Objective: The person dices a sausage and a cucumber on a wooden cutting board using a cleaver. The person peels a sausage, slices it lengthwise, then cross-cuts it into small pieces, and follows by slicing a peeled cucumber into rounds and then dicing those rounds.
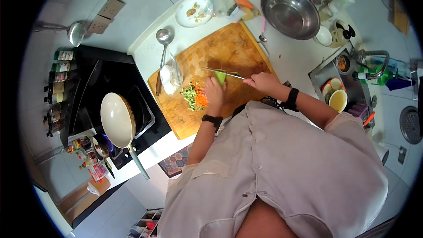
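My right hand (263, 82) is closed round the handle of a knife (229, 75), whose thin blade points left over the wooden cutting board (240, 46). Under the blade lies a light green vegetable piece (220, 77), too small to name exactly. The fingers of my left hand (214, 92) hold this piece from the near side. Just left of that hand is a heap of diced green vegetable (190, 96), with diced orange vegetable (201, 98) against it. A white plastic bag (169, 78) rests on the board's left part.
A metal ladle (165, 38) leans at the board's far-left edge. Behind it stand a white plate (194, 11) with scraps and a large steel bowl (291, 13). A cream frying pan (117, 119) sits on the black stove at left. On the right is a sink (365, 101) holding bowls.
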`<move>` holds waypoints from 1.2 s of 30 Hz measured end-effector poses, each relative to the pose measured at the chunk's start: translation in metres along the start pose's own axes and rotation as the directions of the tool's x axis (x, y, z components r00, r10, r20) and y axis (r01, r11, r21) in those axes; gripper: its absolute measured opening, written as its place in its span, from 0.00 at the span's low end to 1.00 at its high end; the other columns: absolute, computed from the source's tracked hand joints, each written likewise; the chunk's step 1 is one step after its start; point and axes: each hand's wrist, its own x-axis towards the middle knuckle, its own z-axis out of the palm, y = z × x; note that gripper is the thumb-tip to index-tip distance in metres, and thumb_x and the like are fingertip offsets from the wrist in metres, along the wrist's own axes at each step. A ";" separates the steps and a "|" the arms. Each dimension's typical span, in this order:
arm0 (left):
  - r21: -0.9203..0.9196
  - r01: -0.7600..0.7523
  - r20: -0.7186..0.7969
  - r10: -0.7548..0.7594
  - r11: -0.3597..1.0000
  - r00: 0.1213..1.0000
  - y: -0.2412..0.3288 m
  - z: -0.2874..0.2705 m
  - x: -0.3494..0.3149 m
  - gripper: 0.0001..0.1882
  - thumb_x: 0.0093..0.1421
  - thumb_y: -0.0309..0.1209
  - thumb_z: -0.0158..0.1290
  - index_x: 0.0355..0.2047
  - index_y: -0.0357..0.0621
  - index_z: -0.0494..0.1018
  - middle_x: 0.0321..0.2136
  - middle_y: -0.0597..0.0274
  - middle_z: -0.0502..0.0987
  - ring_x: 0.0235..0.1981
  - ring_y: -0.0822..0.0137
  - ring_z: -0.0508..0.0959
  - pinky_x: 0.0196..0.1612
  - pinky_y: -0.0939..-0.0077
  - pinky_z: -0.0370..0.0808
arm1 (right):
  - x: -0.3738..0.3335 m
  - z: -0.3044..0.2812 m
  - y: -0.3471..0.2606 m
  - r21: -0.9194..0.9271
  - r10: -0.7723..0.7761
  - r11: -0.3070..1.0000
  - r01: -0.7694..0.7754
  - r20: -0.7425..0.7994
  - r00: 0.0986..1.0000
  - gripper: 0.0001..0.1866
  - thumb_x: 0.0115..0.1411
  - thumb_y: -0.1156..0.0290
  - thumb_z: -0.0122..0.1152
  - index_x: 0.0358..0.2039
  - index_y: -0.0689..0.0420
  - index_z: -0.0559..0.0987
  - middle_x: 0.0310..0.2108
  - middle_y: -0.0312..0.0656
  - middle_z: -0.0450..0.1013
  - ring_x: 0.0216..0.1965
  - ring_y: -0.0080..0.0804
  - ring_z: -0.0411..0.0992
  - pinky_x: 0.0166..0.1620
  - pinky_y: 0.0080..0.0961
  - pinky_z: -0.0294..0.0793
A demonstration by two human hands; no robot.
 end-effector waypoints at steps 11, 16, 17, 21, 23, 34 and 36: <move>0.043 -0.007 0.012 0.007 0.999 1.000 -0.097 -0.043 0.045 0.21 0.51 0.32 0.56 0.44 0.39 0.64 0.40 0.47 0.67 0.45 0.49 0.67 0.43 0.61 0.68 | -0.029 -0.022 0.011 -0.016 -0.201 0.979 0.203 -0.216 0.955 0.26 0.57 0.46 0.50 0.18 0.58 0.71 0.16 0.47 0.70 0.19 0.46 0.70 0.23 0.36 0.69; -0.474 -0.017 0.175 0.113 0.881 0.978 -0.069 -0.073 0.069 0.18 0.57 0.36 0.52 0.45 0.40 0.68 0.43 0.50 0.69 0.47 0.54 0.68 0.49 0.66 0.65 | -0.048 -0.044 0.032 -0.303 -0.427 0.891 0.338 -0.307 0.851 0.25 0.51 0.42 0.53 0.17 0.54 0.67 0.15 0.40 0.67 0.18 0.38 0.69 0.21 0.31 0.67; -0.718 0.204 0.390 0.141 0.666 0.910 -0.058 -0.083 0.071 0.18 0.58 0.38 0.51 0.44 0.40 0.69 0.43 0.52 0.70 0.47 0.56 0.68 0.50 0.68 0.65 | -0.052 -0.044 0.039 -0.304 -0.420 0.894 0.330 -0.306 0.854 0.25 0.51 0.42 0.53 0.17 0.54 0.67 0.15 0.40 0.67 0.18 0.38 0.69 0.21 0.31 0.67; -0.671 0.000 0.553 0.500 0.741 0.666 -0.015 -0.092 0.072 0.22 0.55 0.43 0.55 0.42 0.39 0.71 0.41 0.57 0.72 0.45 0.65 0.70 0.49 0.72 0.65 | -0.063 -0.047 0.049 -0.430 -0.548 0.797 0.423 -0.222 0.806 0.26 0.50 0.41 0.54 0.16 0.52 0.66 0.13 0.37 0.64 0.16 0.36 0.68 0.20 0.30 0.66; -0.652 -0.007 0.613 0.533 0.758 0.583 0.012 -0.095 0.073 0.22 0.54 0.44 0.57 0.41 0.38 0.71 0.38 0.58 0.73 0.42 0.67 0.71 0.46 0.72 0.67 | -0.071 -0.048 0.047 -0.454 -0.558 0.779 0.432 -0.189 0.808 0.26 0.49 0.41 0.54 0.16 0.52 0.66 0.13 0.37 0.63 0.16 0.35 0.68 0.19 0.29 0.66; -0.757 0.180 0.505 0.387 0.628 0.771 0.031 0.008 0.089 0.13 0.55 0.33 0.54 0.35 0.35 0.72 0.28 0.57 0.75 0.30 0.66 0.74 0.35 0.73 0.71 | -0.120 -0.055 0.078 -0.332 -0.368 0.898 0.288 -0.209 0.906 0.25 0.48 0.44 0.58 0.16 0.54 0.69 0.15 0.37 0.65 0.19 0.35 0.69 0.23 0.30 0.67; -0.723 0.354 0.588 0.258 0.593 0.767 0.047 0.017 0.087 0.12 0.53 0.30 0.54 0.36 0.36 0.73 0.29 0.53 0.76 0.31 0.61 0.76 0.36 0.71 0.71 | -0.137 -0.062 0.084 -0.230 -0.190 0.964 0.135 -0.233 0.954 0.22 0.49 0.48 0.60 0.19 0.56 0.71 0.17 0.39 0.69 0.21 0.40 0.70 0.25 0.32 0.67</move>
